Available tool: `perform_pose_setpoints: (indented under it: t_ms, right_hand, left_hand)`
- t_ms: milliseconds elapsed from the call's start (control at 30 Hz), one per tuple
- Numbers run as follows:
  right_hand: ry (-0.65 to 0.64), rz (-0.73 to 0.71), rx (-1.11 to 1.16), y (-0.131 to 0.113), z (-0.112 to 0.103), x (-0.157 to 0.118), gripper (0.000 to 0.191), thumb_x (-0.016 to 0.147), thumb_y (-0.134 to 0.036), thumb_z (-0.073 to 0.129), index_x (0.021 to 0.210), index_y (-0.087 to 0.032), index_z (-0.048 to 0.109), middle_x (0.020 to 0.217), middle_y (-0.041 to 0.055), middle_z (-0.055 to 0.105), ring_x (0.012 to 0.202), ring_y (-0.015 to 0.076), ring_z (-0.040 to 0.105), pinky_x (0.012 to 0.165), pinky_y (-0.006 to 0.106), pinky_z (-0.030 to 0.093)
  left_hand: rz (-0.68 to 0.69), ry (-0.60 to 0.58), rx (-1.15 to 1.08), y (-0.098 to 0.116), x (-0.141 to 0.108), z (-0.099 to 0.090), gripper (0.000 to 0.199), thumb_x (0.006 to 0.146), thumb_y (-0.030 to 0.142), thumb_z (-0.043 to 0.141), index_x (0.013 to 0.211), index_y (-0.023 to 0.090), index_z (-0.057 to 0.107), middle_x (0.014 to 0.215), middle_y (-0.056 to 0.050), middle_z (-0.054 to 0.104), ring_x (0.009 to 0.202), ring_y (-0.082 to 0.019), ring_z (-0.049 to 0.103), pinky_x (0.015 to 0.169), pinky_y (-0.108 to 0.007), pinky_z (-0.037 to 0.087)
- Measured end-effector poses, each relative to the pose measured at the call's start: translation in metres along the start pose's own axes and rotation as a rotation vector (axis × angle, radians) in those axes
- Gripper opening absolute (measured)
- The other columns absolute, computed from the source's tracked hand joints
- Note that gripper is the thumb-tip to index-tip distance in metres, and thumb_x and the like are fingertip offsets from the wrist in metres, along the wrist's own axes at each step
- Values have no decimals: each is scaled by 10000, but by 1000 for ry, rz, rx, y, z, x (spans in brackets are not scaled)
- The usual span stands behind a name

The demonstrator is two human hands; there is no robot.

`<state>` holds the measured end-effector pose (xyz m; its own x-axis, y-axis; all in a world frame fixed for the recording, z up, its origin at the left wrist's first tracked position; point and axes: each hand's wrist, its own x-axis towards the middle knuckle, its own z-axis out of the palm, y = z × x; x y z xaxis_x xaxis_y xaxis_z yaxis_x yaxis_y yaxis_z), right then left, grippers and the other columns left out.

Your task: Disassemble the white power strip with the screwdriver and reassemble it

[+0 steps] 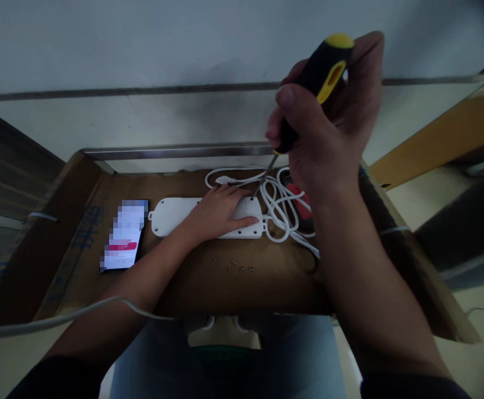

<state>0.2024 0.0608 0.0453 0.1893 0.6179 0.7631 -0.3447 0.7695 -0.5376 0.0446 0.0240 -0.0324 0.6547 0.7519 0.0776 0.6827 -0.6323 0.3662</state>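
My right hand (325, 127) is shut around a black-and-yellow screwdriver (320, 83), whose thin metal shaft (264, 176) slants down. Its tip meets the right end of a white power strip (171, 216), near the upper edge. My left hand (220, 213) lies flat across the strip, fingers spread, covering its right half. A coiled white cable (277, 202) with a plug (225, 180) lies behind and to the right of the strip, joined to its right end. Several tiny screws (235, 267) lie on the cardboard in front of the strip.
The strip lies on a flattened brown cardboard box (242, 282) with raised flaps. A smartphone (123, 235) with a blurred screen lies to its left. A red-and-black object (297, 199) sits under the cable. A metal rail (175, 151) and a wall stand behind.
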Motion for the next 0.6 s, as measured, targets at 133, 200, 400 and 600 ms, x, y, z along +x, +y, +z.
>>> perform_pose_setpoints:
  t_ms: [133, 200, 400, 600]
  right_hand:
    - [33, -47, 22, 10, -6, 7, 257, 902, -365, 732, 993, -285, 505, 734, -100, 559, 435, 48, 330, 345, 218, 184]
    - [14, -24, 38, 10, -5, 8, 244, 962, -482, 625, 1077, -268, 601, 895, -38, 606, 550, 62, 462, 346, 226, 216]
    - [38, -19, -52, -5, 4, 4, 169, 925, -378, 703, 970, -272, 580, 988, -22, 583, 674, 75, 586, 452, 222, 434]
    - [33, -37, 90, -1, 2, 6, 360, 805, -168, 759, 896, -273, 427, 745, -111, 550, 422, 29, 331, 356, 182, 254]
  left_hand:
    - [10, 7, -10, -1, -1, 0, 646, 963, 621, 643, 1416, 162, 610, 1403, -165, 674, 1316, -359, 611, 1149, -518, 449]
    - [13, 11, -10, -2, -1, 0, 652, 960, 634, 640, 1411, 165, 614, 1398, -165, 676, 1306, -361, 615, 1144, -525, 454]
    - [16, -7, -6, -1, 0, 0, 611, 969, 607, 643, 1395, 170, 621, 1386, -153, 680, 1326, -354, 603, 1149, -506, 444]
    - [22, 1, -14, -2, 0, 1, 626, 963, 616, 648, 1380, 149, 631, 1376, -154, 683, 1316, -355, 604, 1151, -507, 442]
